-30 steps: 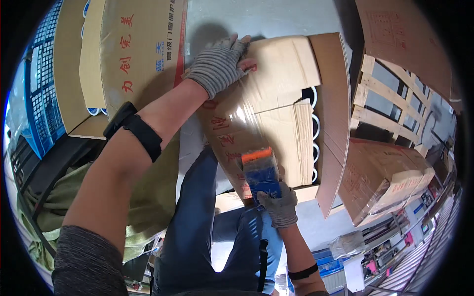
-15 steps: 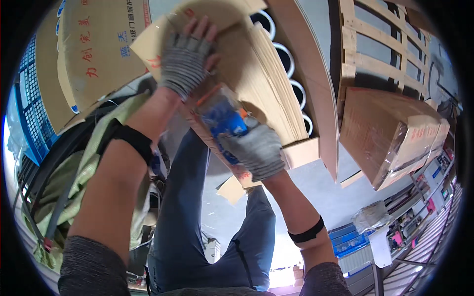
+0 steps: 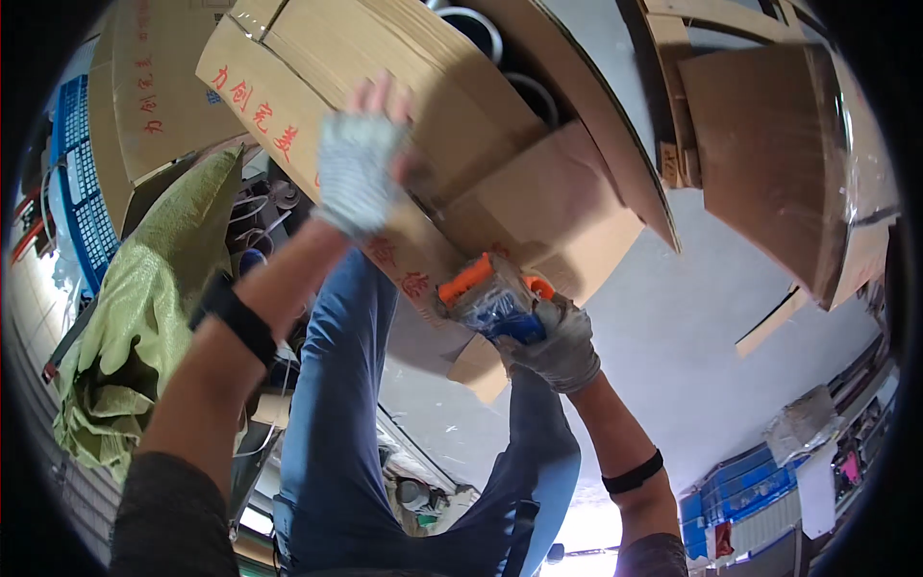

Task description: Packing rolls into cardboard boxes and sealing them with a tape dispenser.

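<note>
The gloved right hand is closing its fingers around a blue-and-orange tape dispenser, which is showing beside the end flap of the cardboard carton. The blurred left hand is extending its fingers, pinching nothing; its contact is unclear. Without firm pressing, the flap could be springing up and catching the dispenser.

Left hand: back upward, fingers extended forward, blurred and bare at the ends (the rest is gloved). Left forearm: rises obliquely from lower left. Right hand: gloved, lower in view, curled in a grip. Right forearm: angles upward and inward.
</note>
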Motion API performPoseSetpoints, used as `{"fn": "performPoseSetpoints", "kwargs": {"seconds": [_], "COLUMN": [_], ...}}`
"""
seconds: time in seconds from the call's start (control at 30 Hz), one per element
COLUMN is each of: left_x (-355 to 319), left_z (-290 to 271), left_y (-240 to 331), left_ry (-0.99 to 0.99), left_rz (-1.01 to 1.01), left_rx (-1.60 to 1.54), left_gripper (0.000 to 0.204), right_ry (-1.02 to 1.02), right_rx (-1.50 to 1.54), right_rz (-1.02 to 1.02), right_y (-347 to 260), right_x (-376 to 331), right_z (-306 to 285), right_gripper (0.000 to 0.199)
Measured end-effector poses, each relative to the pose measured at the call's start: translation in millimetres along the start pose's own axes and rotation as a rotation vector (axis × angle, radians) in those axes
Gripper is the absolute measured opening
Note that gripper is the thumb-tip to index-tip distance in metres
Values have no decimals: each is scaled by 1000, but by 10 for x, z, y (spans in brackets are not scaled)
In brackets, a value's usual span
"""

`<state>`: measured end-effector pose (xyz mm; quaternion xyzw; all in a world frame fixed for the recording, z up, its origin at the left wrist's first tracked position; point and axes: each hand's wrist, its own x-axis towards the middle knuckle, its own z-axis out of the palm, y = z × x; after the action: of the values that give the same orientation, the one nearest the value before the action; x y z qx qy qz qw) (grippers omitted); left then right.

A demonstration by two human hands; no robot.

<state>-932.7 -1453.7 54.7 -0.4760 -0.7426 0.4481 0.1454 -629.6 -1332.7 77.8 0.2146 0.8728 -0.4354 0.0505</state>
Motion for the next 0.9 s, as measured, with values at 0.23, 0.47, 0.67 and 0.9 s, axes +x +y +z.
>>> {"fn": "performPoseSetpoints", "kwargs": {"seconds": [0.23,0.47,0.67,0.9], "left_x": [-418,-317,-349,-295], "left_z": [-746,-854,-746,-795], "left_y": [559,559,507,131], "left_ry": [56,132,100,-28], "left_rz": [21,24,31,57], "left_rx": [-951,-967,-950,-1018], "left_gripper": [74,69,71,71], "right_ry": [-259,-55,-367,-488], "right_rx": [414,8,49,66], "right_rz": [216,263,636,864], "right_y": [614,1250,613,-143], "right_x": [-569,-990,-51,664], "right_z": [-73,74,178,-208], "right_gripper": [70,58,51,54]}}
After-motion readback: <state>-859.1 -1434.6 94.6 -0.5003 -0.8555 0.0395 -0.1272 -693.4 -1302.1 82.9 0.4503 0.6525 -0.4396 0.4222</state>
